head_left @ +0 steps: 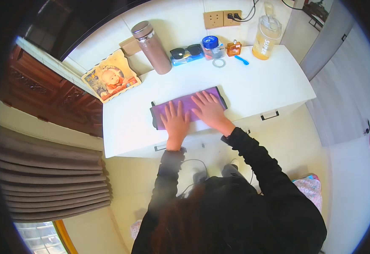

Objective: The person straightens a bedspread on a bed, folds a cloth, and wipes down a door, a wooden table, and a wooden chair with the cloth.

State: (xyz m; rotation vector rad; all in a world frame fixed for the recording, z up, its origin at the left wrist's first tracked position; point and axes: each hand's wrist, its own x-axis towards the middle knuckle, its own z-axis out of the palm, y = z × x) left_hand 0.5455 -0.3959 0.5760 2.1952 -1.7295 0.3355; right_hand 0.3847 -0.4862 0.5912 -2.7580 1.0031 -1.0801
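- From here I see purple fabric (pixel 188 103) lying flat, nearside of the brown thermos flask (pixel 154 51).
- The left hand (pixel 176 122) and right hand (pixel 211 112) lie on it, fingers spread.
- It looks folded already; what's left I can't tell.

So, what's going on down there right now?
A person in black sleeves has both hands palm down on a flat purple item with dark ends, on a white cabinet top. The left hand and right hand lie flat on it, fingers extended. Behind stand a brown bottle, sunglasses and a clear jug.
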